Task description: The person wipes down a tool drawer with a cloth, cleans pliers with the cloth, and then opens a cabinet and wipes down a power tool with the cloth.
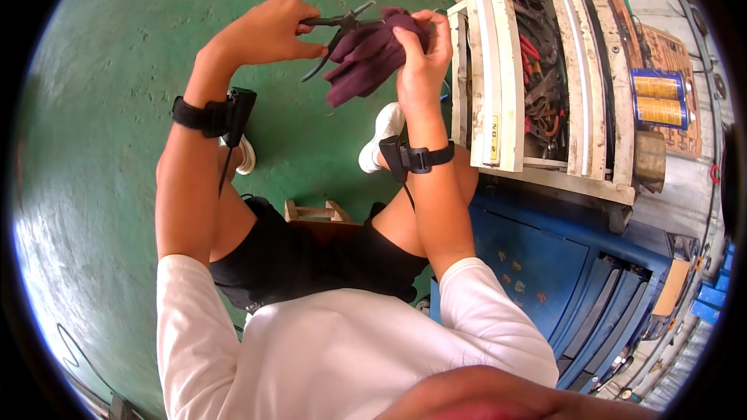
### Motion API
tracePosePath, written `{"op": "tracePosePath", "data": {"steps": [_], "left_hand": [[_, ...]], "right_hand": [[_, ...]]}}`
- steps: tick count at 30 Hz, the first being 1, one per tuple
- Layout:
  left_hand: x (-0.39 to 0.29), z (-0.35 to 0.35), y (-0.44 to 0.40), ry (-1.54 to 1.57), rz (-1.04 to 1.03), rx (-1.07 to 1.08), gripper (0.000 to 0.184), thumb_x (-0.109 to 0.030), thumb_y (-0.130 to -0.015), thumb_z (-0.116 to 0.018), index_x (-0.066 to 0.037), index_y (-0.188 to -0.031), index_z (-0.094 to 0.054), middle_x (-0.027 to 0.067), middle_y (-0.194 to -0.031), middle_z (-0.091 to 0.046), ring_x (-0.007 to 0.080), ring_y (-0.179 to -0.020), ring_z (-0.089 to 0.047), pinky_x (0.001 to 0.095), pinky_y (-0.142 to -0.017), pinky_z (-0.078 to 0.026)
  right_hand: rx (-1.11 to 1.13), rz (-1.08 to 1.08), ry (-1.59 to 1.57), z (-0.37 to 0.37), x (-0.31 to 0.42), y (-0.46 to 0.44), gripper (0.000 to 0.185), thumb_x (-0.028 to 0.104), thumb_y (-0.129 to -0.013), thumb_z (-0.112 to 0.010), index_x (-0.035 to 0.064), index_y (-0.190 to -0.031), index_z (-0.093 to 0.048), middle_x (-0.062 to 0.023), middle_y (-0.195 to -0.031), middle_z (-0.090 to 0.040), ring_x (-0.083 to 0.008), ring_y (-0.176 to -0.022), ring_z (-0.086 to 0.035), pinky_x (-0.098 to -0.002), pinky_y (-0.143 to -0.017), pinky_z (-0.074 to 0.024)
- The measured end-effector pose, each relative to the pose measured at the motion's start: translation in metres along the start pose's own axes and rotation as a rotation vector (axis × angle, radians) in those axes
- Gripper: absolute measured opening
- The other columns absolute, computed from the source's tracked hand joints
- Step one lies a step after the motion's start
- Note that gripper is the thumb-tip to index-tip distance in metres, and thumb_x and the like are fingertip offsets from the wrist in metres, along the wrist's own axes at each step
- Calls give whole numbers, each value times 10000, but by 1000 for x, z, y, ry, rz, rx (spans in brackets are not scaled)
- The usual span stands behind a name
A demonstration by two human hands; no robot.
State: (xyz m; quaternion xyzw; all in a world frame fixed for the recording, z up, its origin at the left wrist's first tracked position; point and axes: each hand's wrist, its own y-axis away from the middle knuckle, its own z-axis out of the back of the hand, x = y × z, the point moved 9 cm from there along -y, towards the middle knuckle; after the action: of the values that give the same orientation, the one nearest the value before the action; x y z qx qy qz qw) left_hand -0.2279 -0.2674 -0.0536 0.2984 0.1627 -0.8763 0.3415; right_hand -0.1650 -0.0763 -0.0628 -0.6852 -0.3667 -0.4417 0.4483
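Note:
Out in front over the green floor, my left hand (272,31) grips a dark handle of a plier-like tool (342,25). The tool's two handles are spread apart, and a thin metal tip points up to the right. My right hand (424,43) is closed on a bunched maroon cloth (366,58), its thumb on top. Finger-like folds hang from the cloth, but I cannot tell whether it is a glove. The cloth lies against the tool's middle and hides part of it.
On the right, an open cream drawer (537,70) is full of hand tools, some with red handles. Blue-and-yellow cans (660,99) stand beyond it. A blue cabinet (529,264) sits nearer me. A wooden stool (315,211) is under me.

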Motion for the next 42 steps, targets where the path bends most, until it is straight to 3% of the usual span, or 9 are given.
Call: {"op": "tracePosePath", "data": {"steps": [6, 14, 17, 20, 22, 25, 28, 34, 42], "left_hand": [[-1, 1, -1, -43, 17, -46, 440, -282, -791, -792, 35, -735, -493, 146, -644, -468, 316, -640, -436, 424, -605, -391], [11, -9, 1, -184, 1, -9, 338, -254, -786, -783, 29, -762, -600, 165, -669, -556, 364, -681, -555, 441, -614, -424], [14, -7, 1, -190, -118, -169, 311, -256, -817, -763, 23, -781, -630, 168, -761, -609, 386, -697, -569, 437, -625, -440], [10, -5, -2, -170, -89, -122, 310, -275, -878, -727, 22, -822, -655, 153, -873, -638, 336, -705, -593, 430, -653, -453], [28, -30, -1, -29, 241, 254, 343, -334, -964, -642, 7, -953, -678, 105, -981, -662, 240, -781, -634, 396, -712, -486], [20, -57, 16, 214, 321, 549, 395, -390, -1022, -545, -23, -1113, -659, 74, -1084, -674, 173, -872, -649, 364, -808, -506], [13, -67, 17, 454, 239, 569, 434, -419, -1034, -506, -54, -1239, -620, 69, -1192, -665, 179, -968, -657, 345, -916, -489], [22, -60, 9, 335, 181, 495, 492, -428, -1032, -505, -89, -1387, -538, 68, -1230, -659, 166, -1090, -625, 347, -967, -458], [13, -62, 22, 437, 384, 625, 439, -431, -1041, -484, -56, -1245, -587, 56, -1175, -663, 187, -1002, -672, 347, -916, -470]], "right_hand": [[-15, 16, -122, -1, 5, -1, 258, -29, -887, -640, 42, -1108, -527, -77, -1079, -632, -129, -984, -608, -274, -885, -489], [253, -12, 210, -27, -7, 3, 234, -6, -870, -653, 27, -1066, -529, -76, -1026, -654, -130, -941, -622, -282, -865, -497], [256, -57, 165, -24, -14, 3, 247, -8, -866, -667, 37, -1056, -517, -57, -989, -649, -115, -895, -612, -272, -834, -502], [251, -88, 26, -23, -11, 3, 291, 2, -882, -685, 54, -1080, -479, -65, -1005, -657, -104, -906, -617, -258, -817, -510], [240, -102, -31, -22, -9, 3, 297, 0, -888, -680, 58, -1090, -469, -77, -1018, -662, -109, -915, -622, -263, -820, -515], [257, -95, -92, -27, -9, 7, 307, -2, -901, -670, 65, -1106, -450, -100, -1043, -669, -115, -934, -629, -266, -829, -522], [269, -66, -103, -34, -6, 9, 308, 0, -909, -665, 69, -1112, -443, -111, -1057, -669, -117, -948, -629, -262, -837, -520], [212, -27, -12, -28, -3, 4, 304, 9, -898, -684, 56, -1099, -460, -99, -1040, -665, -116, -951, -630, -265, -847, -521], [150, 2, 110, -28, -5, 3, 351, -19, -828, -735, 33, -1095, -512, -86, -980, -673, -128, -895, -654, -275, -807, -540]]}}
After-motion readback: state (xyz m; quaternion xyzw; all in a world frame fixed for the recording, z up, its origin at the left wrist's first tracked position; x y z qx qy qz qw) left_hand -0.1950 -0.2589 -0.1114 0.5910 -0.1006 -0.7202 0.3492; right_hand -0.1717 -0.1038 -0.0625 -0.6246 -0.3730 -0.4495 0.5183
